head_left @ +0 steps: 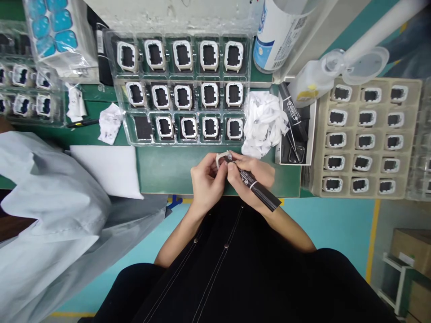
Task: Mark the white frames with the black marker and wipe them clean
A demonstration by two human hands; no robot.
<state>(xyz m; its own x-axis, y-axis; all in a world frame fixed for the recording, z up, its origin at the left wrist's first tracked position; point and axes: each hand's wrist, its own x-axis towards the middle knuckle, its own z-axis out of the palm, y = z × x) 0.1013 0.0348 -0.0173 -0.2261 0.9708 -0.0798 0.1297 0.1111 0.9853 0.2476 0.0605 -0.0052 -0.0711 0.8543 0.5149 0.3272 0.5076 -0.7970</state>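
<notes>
Over the front of the green mat, my left hand [208, 180] grips a small white frame [222, 157] between thumb and fingers. My right hand [251, 177] is wrapped round a black marker [264, 194], its tip end at the frame and its rear end pointing down and right. Behind the hands lies a clear plastic tray [198, 77] of similar white frames in rows; its front left compartment [143, 128] holds no frame. Crumpled white wipes [262, 121] lie just behind my right hand.
A beige tray [368, 128] of frames stands at the right, beside a box [308, 157] with a marker and tweezers. Bottles [278, 36] stand behind. At the left are a white pad [107, 170] and a person's grey sleeve [43, 179].
</notes>
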